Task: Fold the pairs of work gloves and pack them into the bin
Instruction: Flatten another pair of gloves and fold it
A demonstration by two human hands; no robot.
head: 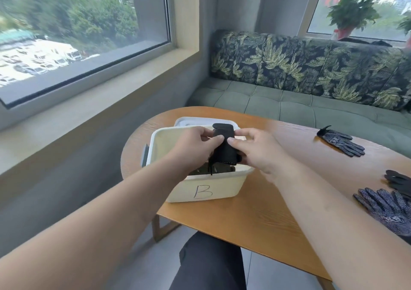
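Observation:
A folded pair of black work gloves (pixel 225 148) hangs upright over the open white bin (pixel 206 187), which is marked "B" on its front. My left hand (pixel 195 144) grips the bundle's left side and my right hand (pixel 255 149) grips its right side. A loose black cord dangles from the bundle into the bin. Dark items lie at the bin's bottom, mostly hidden. Unfolded gloves lie on the wooden table: a patterned grey glove (pixel 342 142) far right, a patterned pair (pixel 387 209) near right, and a black glove (pixel 398 181) at the right edge.
The bin's white lid (pixel 189 120) lies behind the bin. The oval wooden table (pixel 255 218) sits beside a green sofa (pixel 311 109) with leaf-print cushions. A window sill runs along the left. My dark-trousered knee (pixel 209 265) shows under the table's near edge.

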